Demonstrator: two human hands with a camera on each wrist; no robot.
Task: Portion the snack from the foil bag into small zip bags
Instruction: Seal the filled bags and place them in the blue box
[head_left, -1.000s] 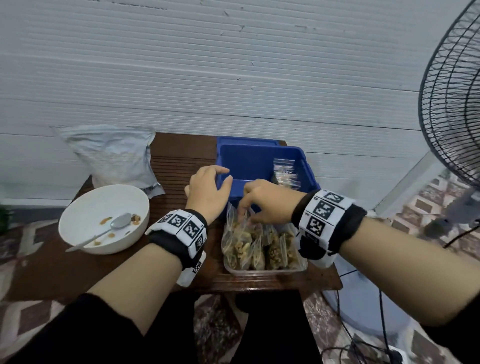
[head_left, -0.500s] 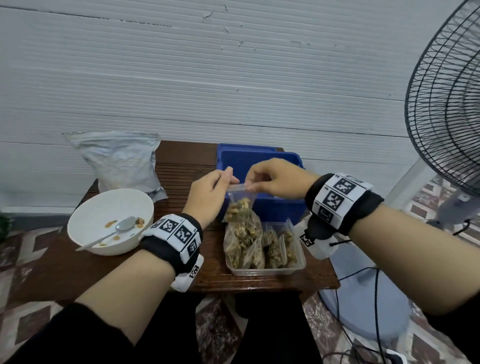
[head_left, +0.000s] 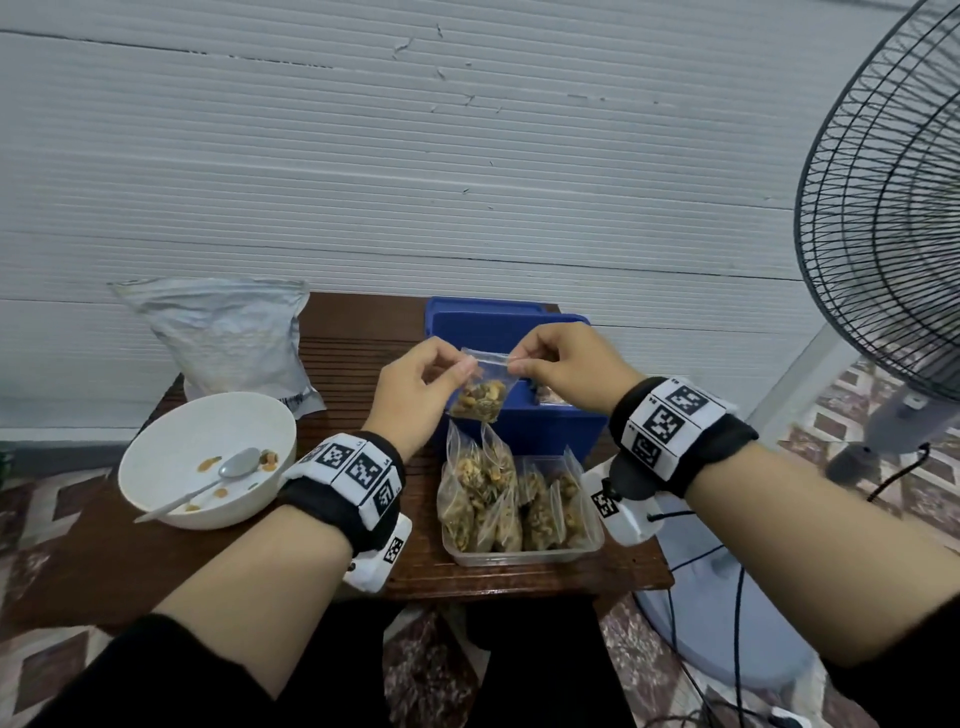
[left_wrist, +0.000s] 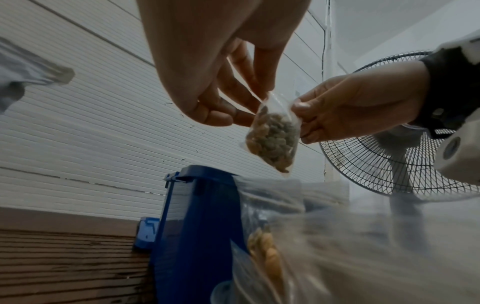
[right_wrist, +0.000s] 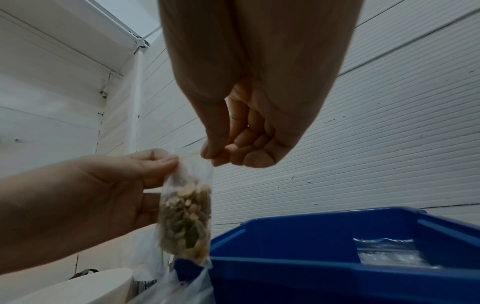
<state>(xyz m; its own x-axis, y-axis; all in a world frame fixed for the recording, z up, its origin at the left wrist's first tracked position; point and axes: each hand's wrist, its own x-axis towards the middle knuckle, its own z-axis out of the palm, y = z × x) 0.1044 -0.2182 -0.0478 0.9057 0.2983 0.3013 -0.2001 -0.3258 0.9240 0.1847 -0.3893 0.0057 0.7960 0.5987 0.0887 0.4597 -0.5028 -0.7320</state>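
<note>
One small zip bag (head_left: 479, 391) of mixed snack hung in the air over the near edge of the one blue bin (head_left: 524, 332), pinched at its top strip from both sides: the left hand (head_left: 415, 392) nipped the left corner between thumb and fingertips, the right hand (head_left: 563, 366) nipped the right corner the same way with its other fingers curled in, and the filled part dangled below both sets of fingers. Below it one clear tub (head_left: 519, 555) held filled bags (head_left: 501, 499) standing upright; they overlapped too much for me to count. One foil bag (head_left: 223, 338), one white bowl (head_left: 171, 457) with one spoon (head_left: 208, 483) and a few leftover bits, and one fan (head_left: 883, 208) stood around the wooden table (head_left: 93, 561). The printing on the foil bag's corner was too small to read.
</note>
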